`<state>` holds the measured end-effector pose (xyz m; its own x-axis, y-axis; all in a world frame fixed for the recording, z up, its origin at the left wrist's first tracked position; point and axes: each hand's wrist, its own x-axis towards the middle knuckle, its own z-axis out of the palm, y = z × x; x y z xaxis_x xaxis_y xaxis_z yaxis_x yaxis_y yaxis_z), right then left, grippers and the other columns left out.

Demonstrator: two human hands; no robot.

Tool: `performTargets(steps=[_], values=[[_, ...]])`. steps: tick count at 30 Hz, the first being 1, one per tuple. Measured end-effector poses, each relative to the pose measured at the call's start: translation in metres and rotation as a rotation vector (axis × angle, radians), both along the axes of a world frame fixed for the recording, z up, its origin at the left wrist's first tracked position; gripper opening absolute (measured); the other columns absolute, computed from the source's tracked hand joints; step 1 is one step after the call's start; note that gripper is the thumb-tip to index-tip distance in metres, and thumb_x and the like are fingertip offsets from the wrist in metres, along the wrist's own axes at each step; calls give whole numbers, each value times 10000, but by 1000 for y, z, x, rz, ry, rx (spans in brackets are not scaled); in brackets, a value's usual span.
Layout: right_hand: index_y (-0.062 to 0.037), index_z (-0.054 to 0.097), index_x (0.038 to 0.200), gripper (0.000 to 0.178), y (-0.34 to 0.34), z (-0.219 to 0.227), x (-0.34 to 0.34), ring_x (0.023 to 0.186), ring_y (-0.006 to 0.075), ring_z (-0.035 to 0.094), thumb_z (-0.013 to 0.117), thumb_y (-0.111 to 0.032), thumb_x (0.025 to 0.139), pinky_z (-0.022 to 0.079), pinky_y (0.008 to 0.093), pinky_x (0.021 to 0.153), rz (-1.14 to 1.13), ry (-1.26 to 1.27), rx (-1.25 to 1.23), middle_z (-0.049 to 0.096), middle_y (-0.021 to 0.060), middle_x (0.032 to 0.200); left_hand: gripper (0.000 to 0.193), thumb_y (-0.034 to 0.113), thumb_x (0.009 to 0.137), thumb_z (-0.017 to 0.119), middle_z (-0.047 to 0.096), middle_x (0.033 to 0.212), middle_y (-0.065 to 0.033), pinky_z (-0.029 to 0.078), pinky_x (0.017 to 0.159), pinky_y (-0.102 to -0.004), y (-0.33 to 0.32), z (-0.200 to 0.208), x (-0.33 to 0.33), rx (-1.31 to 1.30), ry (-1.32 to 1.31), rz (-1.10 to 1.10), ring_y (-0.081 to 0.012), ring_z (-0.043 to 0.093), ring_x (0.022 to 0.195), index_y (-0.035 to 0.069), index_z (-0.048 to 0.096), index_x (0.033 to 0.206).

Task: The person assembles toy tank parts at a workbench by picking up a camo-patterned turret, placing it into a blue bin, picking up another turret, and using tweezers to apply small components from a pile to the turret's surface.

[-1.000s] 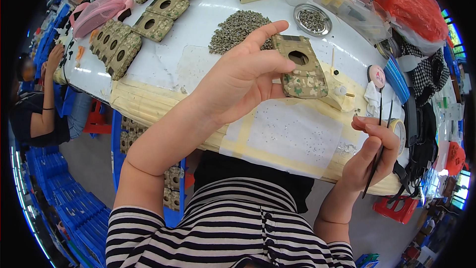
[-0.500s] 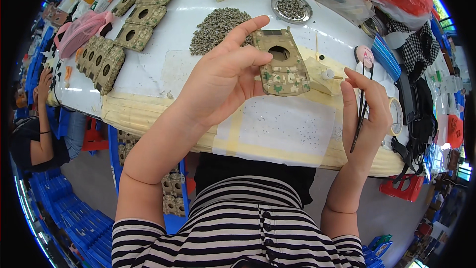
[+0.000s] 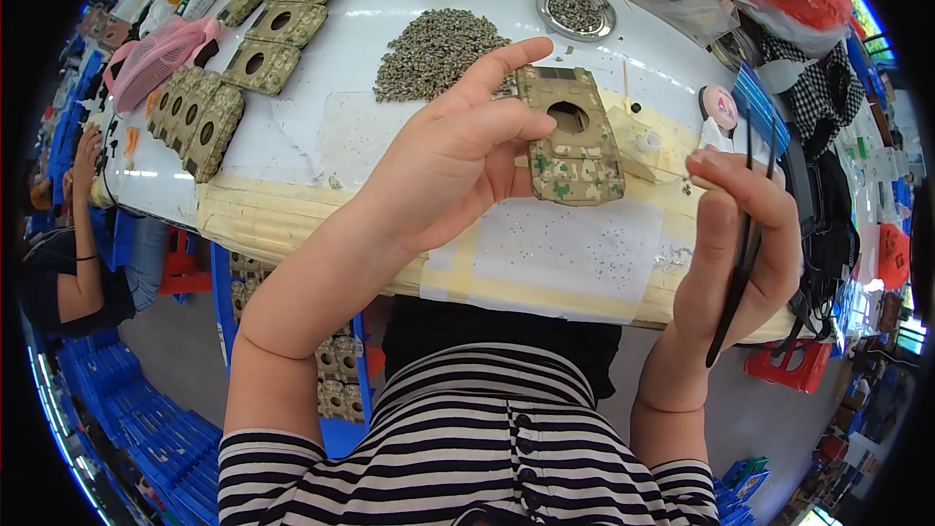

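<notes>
Comparing with half a second ago, I see from my remote place that the right hand (image 3: 717,271) has moved a little outward and nearer to the body, while the left hand (image 3: 450,151) has shifted only slightly. The left grip is narrow: the thumb, beside the round hole, and the fingers behind it pinch the left side of the camouflage shell (image 3: 584,154). The index finger is stretched out past the far corner. So the shell is just to the right of the left palm, its holed face turned up toward me, near the far edge of the white paper (image 3: 492,268).

The right grip is curled around the black tweezers (image 3: 727,321), whose two prongs are spread apart and point away from the body. They are well apart from the shell, so I judge that this change means a small pause for the work: the piece is kept steady, but no tool is on it. Perhaps a tiny part sits at the right fingertips; the view there is too small to be sure.

Just beyond the left grip lies a heap of small grey pieces (image 3: 429,58). Farther beyond the shell, a round metal dish (image 3: 584,37) holds similar pieces. Well to the left, other shells (image 3: 278,21) lie in groups.
</notes>
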<state>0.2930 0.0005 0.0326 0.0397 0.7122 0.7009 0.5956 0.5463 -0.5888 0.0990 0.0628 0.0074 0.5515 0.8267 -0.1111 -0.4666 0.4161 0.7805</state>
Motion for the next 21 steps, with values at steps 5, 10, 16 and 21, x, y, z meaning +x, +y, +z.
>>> performTargets(steps=[5, 10, 16, 21], values=[[5, 633, 946, 107, 9, -10, -10, 802, 149, 569, 649, -40, 850, 441, 245, 768, 132, 116, -132, 631, 90, 882, 590, 58, 874, 490, 554, 1198, -117, 514, 865, -335, -2, 4, 1, -40, -30, 7, -180, 593, 1052, 44, 279, 1425], [6, 614, 956, 88, 11, -17, -15, 790, 112, 555, 618, -42, 882, 444, 219, 746, 177, 185, -193, 625, 73, 894, 587, 51, 865, 503, 585, 1142, -102, 511, 845, -312, -3, 4, 0, -52, -40, 12, -160, 601, 1021, 48, 305, 1417], [7, 610, 948, 77, 12, -16, -16, 780, 105, 545, 614, -32, 882, 438, 211, 737, 160, 159, -192, 624, 71, 888, 587, 50, 862, 509, 601, 1101, -89, 508, 818, -294, -3, 5, -1, -61, -61, 7, -147, 608, 982, 51, 312, 1416], [7, 612, 939, 71, 12, -18, -16, 769, 102, 535, 618, -24, 876, 429, 205, 719, 165, 176, -184, 622, 68, 875, 585, 52, 864, 511, 604, 1089, -87, 507, 813, -299, -3, 3, -1, -60, -66, 11, -142, 610, 972, 51, 312, 1415]])
